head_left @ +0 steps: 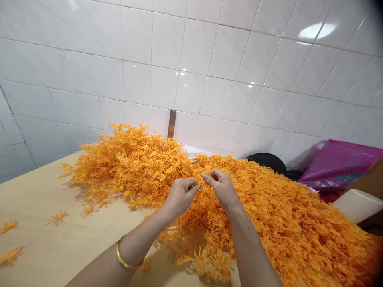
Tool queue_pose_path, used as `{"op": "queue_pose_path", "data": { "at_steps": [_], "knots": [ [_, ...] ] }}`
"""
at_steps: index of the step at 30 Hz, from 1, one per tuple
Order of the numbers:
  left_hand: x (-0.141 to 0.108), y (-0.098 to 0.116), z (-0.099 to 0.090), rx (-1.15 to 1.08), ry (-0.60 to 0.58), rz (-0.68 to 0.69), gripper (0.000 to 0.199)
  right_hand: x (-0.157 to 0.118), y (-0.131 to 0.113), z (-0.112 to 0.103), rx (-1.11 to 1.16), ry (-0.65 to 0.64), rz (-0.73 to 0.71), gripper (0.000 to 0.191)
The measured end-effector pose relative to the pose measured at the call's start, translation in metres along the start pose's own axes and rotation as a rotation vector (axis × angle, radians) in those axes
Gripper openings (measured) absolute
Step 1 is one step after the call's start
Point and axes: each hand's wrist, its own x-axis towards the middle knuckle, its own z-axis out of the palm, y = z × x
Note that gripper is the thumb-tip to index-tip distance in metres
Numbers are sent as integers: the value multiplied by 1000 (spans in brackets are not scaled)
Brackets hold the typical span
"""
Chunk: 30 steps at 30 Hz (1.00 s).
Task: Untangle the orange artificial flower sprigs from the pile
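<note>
My left hand is closed in a pinch, thumb against fingertips, above the orange heap. Just to its right, my right hand pinches too, its thumb and index finger pointing at the left hand's fingertips. A small gap separates the two hands. Whatever lies between the fingers is too small to make out against the orange behind. Around and below both hands spreads a large heap of orange plastic sprigs with thin branching tips. A taller, looser pile of similar sprigs stands at the back left.
A few single sprigs lie on the pale tabletop at left. Black round discs, a purple plastic bag and a white object sit at the right. Behind rises a white tiled wall with a metal bracket.
</note>
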Motion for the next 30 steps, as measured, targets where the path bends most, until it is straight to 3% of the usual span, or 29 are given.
{"op": "queue_pose_path", "data": {
  "at_steps": [4, 6, 8, 10, 13, 18, 20, 25, 30],
  "knots": [
    [1, 6, -6, -251, -72, -176, 32, 7, 5, -27, 206, 484, 159, 27],
    [2, 4, -6, -347, -50, -267, 30, 11, 7, -38, 312, 572, 229, 25],
    [2, 0, -5, -417, -29, -343, 28, 12, 8, -38, 323, 464, 268, 25],
    [3, -3, -4, -440, -3, -363, 27, 11, 7, -29, 299, 266, 286, 26],
    [4, -3, -4, -388, 61, -295, 27, 5, 2, -10, 273, -3, 299, 29],
    [5, -1, -5, -280, 100, -178, 26, -4, -4, 6, 226, -315, 286, 36],
    [4, -2, -2, -251, 85, -137, 25, -4, -2, 9, 249, -301, 253, 38],
    [1, -1, 10, -246, -45, -91, 23, 0, 7, 17, 273, 25, 213, 36],
    [1, 2, 10, -262, -59, -108, 26, 6, 15, 8, 47, 292, 135, 35]
  ]
}}
